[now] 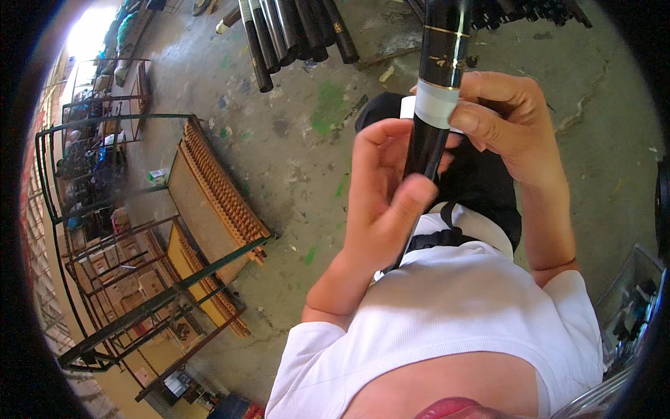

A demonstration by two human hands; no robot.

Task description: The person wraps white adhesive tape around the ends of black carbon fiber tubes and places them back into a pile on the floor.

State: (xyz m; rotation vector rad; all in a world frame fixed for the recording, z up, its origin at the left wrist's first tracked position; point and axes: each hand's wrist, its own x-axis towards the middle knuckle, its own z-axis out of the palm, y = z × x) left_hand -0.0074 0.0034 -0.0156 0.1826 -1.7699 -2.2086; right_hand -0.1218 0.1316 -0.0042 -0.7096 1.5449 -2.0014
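A glossy black pole (pixel 427 150) with thin gold rings slants up from against my white shirt and out of the top of the view. A band of white tape (pixel 437 105) encircles it. My left hand (pixel 391 181) is curled around the pole below the band, thumb in front and fingers partly hidden behind. At the band's right side, my right hand (pixel 506 115) pinches the tape between thumb and fingers. A white piece (pixel 407 107), perhaps the tape roll, shows just behind the pole; most of it is hidden.
Several black tubes (pixel 289 31) lie on the stained concrete floor ahead, with more dark tubes (pixel 530 10) at the far right. Left stands a dark metal rack (pixel 164 283) with ridged wooden boards (pixel 216 185). A grey crate (pixel 631 300) of dark items sits at right.
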